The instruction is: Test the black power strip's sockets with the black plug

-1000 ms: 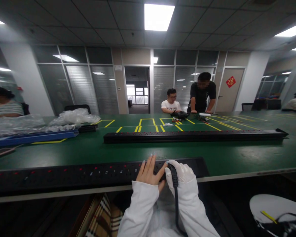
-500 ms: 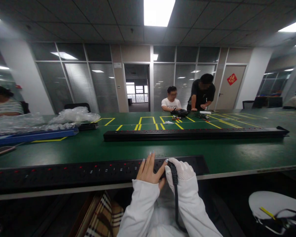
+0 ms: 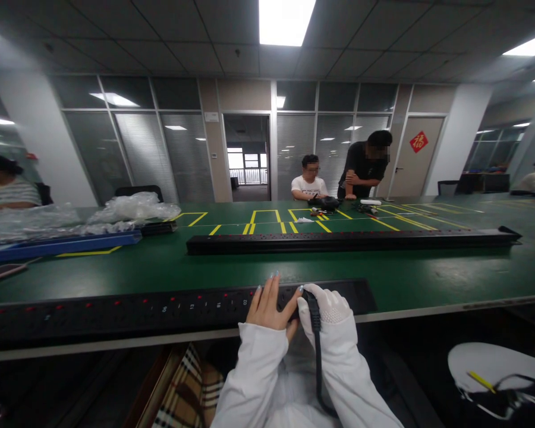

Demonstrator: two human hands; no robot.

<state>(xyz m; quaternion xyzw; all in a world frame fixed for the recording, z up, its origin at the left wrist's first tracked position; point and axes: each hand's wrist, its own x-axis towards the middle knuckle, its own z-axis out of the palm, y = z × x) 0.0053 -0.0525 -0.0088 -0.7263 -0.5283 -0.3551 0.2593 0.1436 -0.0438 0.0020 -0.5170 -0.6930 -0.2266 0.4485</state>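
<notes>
A long black power strip (image 3: 116,315) with red lights and numbered sockets lies along the near edge of the table. My left hand (image 3: 270,306), bare, rests on it with fingers spread. My right hand (image 3: 332,309) wears a white dotted glove and is closed around a black power plug (image 3: 312,309) at the strip, beside my left thumb. The plug's cord (image 3: 320,368) hangs down over my lap. The plug's front end is hidden, so I cannot tell how far it sits in a socket.
A second black power strip (image 3: 352,242) lies farther back on the green table (image 3: 129,270). Clear plastic wrap (image 3: 136,208) and a blue rail (image 3: 62,245) are at left, near a phone (image 3: 2,272). Two people work across the table. A white stool (image 3: 485,362) stands lower right.
My hands and the plug stay in nearly the same place. Across the table, the standing person in black has shifted to the right and moved their arms.
</notes>
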